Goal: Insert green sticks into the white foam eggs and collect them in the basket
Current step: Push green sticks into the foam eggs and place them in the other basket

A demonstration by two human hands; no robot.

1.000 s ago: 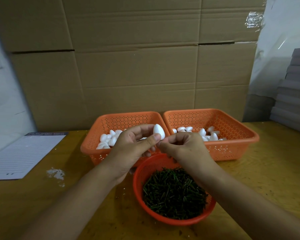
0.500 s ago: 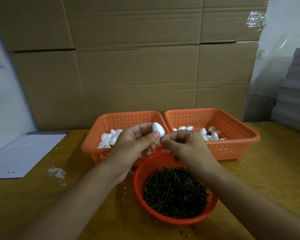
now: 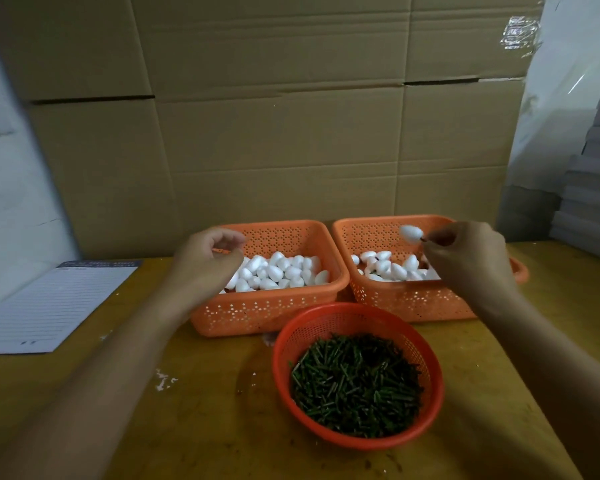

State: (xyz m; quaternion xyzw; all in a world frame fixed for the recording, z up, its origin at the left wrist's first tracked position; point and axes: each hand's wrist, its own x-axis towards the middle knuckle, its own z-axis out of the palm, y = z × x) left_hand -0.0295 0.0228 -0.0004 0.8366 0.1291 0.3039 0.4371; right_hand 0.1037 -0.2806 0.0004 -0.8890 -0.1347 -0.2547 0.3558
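While the right hand (image 3: 466, 259) pinches a foam egg's (image 3: 411, 233) stick over the right basket (image 3: 409, 301), the left hand's (image 3: 207, 263) fingers (image 3: 227, 237) hang loosely curled, holding nothing.

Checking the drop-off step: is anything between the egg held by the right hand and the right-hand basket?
Nothing visible does. The right hand pinches the stick of the foam egg, which hangs above the open right basket; only loose eggs lie inside below it.
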